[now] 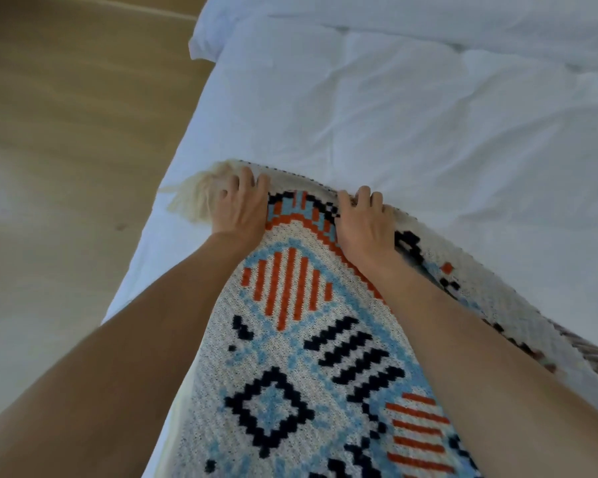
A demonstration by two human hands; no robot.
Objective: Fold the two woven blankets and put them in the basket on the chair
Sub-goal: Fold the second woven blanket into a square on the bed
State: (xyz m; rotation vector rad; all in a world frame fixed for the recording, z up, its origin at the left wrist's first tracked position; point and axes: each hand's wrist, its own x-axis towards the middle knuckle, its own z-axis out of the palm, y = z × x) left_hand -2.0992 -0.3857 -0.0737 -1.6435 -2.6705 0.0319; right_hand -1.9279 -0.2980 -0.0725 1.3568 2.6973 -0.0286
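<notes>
Woven blanket (290, 357): lies on white bed (394, 115), from 6 o'clock to centre.
Left hand (240, 205): fingers curled over blanket's far edge, beside fringe (197, 194).
Right hand (363, 219): grips same edge, at 3 o'clock of left.

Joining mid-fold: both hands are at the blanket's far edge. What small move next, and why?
Probably fold that edge back toward the body: the left hand and right hand both grip the woven blanket at its far edge, by the fringe, and it stretches long on the bed.

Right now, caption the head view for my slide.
The left hand and right hand grip a woven blanket by its edge on a bed.
</notes>
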